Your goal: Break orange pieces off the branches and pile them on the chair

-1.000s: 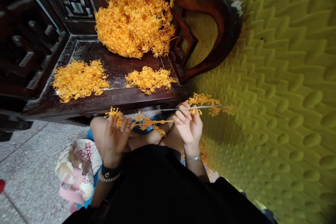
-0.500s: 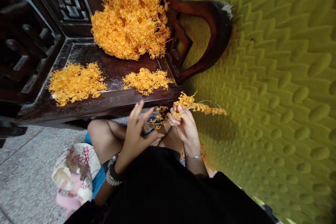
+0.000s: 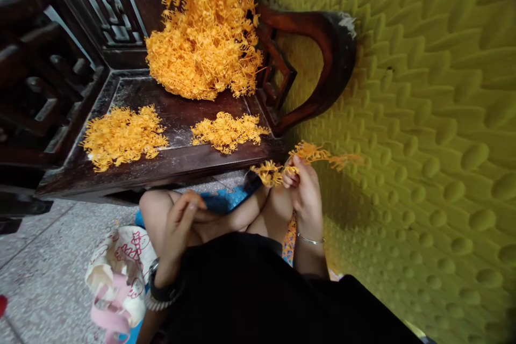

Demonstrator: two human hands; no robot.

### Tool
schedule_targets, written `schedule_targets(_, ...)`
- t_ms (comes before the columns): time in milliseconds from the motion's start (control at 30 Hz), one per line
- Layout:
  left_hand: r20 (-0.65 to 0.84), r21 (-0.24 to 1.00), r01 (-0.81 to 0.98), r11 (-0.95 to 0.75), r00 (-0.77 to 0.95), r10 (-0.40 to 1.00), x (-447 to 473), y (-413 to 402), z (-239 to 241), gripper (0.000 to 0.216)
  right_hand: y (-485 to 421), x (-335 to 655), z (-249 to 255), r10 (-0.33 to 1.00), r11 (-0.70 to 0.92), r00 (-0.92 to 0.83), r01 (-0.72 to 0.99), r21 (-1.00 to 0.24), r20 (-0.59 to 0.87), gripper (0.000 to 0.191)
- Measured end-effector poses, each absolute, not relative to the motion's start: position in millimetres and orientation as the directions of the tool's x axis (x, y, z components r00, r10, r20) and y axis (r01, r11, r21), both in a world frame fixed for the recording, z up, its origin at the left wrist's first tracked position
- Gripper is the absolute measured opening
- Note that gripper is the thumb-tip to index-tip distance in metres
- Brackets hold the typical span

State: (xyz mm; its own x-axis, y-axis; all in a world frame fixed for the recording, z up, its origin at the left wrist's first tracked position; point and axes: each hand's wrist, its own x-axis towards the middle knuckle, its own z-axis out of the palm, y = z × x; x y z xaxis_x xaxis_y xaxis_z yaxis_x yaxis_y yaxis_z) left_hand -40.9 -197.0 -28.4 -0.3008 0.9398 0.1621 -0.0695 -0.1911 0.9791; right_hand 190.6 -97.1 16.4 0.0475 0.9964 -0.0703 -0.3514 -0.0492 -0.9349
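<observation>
My right hand is closed around a bunch of orange plastic flower sprigs threaded on a thin stem, held just below the front edge of a dark wooden chair seat. My left hand rests low on my knee with fingers loosely curled and nothing visible in it. On the seat lie a big heap of orange sprigs at the back, a flat pile at the left and a smaller pile near the right front.
A yellow padded wall with raised bumps fills the right side. The chair's curved wooden armrest stands beside it. A white and pink cloth bag lies on the speckled floor at my left. My black clothing covers the lower middle.
My left hand let go of the sprig strand and dropped to my knee. My right hand gathered the sprigs into one bunch and moved slightly right and up.
</observation>
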Motion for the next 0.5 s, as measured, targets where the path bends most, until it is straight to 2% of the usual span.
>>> schedule_targets(33,0.206,0.979,0.054,-0.199,-0.217,0.954,-34,-194,-25,0.017,-99,185,16,0.997,-0.064,0.018,-0.356,-0.932,-0.076,0.036)
schedule_targets(100,0.252,0.951,0.197,-0.238,-0.047,0.967,-15,-185,-19,0.047,-103,172,13,0.992,-0.121,-0.068,-0.377,-0.918,-0.103,0.036)
schedule_targets(133,0.256,0.944,0.213,-0.253,0.017,0.967,-4,-179,-18,0.063,-106,165,12,0.986,-0.157,-0.115,-0.384,-0.91,-0.122,0.037)
schedule_targets(200,0.232,0.954,0.174,-0.243,0.081,0.969,14,-166,-17,0.076,-110,155,9,0.967,-0.224,-0.202,-0.377,-0.899,-0.156,0.039)
schedule_targets(267,0.176,0.981,0.07,-0.183,0.094,0.98,24,-155,-20,0.064,-113,151,7,0.935,-0.289,-0.301,-0.334,-0.897,-0.189,0.041)
schedule_targets(367,0.082,0.995,-0.058,-0.077,0.099,0.992,24,-151,-26,0.031,-112,155,5,0.893,-0.343,-0.396,-0.295,-0.892,-0.213,0.045)
schedule_targets(433,0.041,0.995,-0.093,-0.033,0.088,0.995,19,-156,-28,0.028,-107,161,4,0.914,-0.323,-0.351,-0.326,-0.889,-0.203,0.045)
schedule_targets(500,0.023,0.986,-0.166,-0.019,0.022,0.999,12,-164,-30,0.037,-101,170,3,0.95,-0.274,-0.248,-0.365,-0.89,-0.191,0.046)
